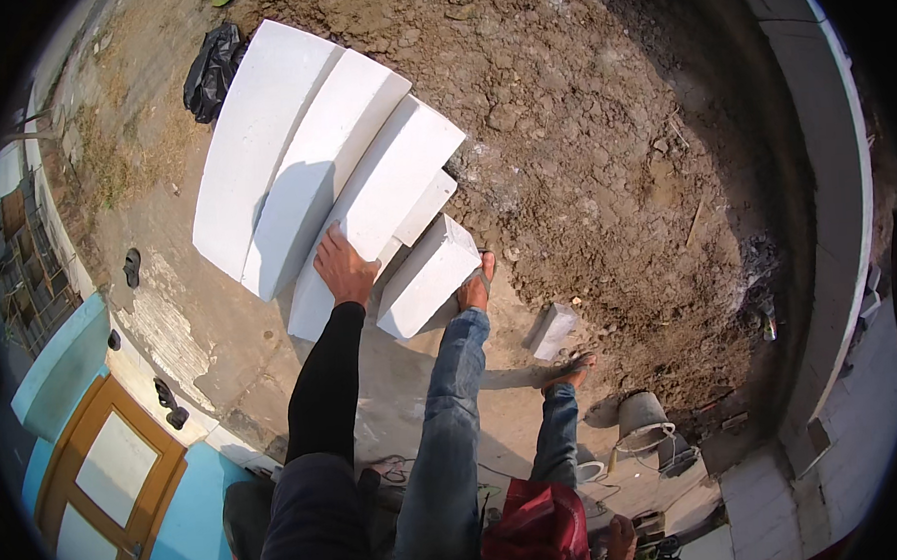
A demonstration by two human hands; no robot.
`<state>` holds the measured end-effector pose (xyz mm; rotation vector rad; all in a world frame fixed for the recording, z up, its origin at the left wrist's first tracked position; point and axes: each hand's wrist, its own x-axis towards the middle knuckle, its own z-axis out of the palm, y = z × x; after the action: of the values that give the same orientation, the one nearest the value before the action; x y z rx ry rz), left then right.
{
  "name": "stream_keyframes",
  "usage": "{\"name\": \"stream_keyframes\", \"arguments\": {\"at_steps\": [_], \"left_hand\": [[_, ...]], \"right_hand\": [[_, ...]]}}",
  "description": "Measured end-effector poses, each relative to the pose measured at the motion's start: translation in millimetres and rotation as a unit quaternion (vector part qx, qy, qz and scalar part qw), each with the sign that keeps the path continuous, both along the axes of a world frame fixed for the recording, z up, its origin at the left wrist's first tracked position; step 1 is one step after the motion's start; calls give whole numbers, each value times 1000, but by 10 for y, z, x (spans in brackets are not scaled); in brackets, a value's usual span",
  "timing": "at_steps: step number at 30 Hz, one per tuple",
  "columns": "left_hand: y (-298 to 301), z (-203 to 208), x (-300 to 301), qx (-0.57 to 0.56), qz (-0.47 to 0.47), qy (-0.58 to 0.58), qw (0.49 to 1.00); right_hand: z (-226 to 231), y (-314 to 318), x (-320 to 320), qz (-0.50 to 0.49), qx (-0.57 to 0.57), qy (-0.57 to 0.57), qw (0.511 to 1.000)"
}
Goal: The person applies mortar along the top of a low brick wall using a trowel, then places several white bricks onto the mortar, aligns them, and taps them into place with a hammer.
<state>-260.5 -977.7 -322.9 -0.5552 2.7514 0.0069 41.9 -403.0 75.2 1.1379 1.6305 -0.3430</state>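
Observation:
My left hand (346, 267), in a black sleeve, rests on the near part of a long white block (389, 177). Its fingers are spread over the top face, with the thumb toward the right edge. Two more long white blocks, a middle one (327, 125) and an outer one (262, 138), lean in a row on the left. A shorter white block (428, 276) stands to the right, by my sandalled foot (476, 291). Partly hidden white pieces (427, 206) lie between them. My right hand (620, 545) is low at the lower edge, beside red cloth; its fingers are unclear.
A small white offcut (553, 330) lies near my other foot (576, 369). Buckets (643, 422) stand at lower right. Rough soil (583, 144) spreads ahead, bounded by a low wall (830, 193). A black plastic bag (214, 70), loose sandals (165, 394) and a door (107, 475) are left.

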Motion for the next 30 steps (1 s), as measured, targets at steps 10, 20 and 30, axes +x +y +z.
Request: {"name": "stream_keyframes", "arguments": {"at_steps": [10,20,30], "left_hand": [[-195,417,-654,111,-92,-91,985],[1012,1905,-494,58,-169,-168,970],[3743,3979,258,25,-418,-159,894]], "right_hand": [[28,-460,1235,-264,31,117,957],[-166,-827,1965,-70,80,237,966],[118,567,-770,187,-68,642,741]]}}
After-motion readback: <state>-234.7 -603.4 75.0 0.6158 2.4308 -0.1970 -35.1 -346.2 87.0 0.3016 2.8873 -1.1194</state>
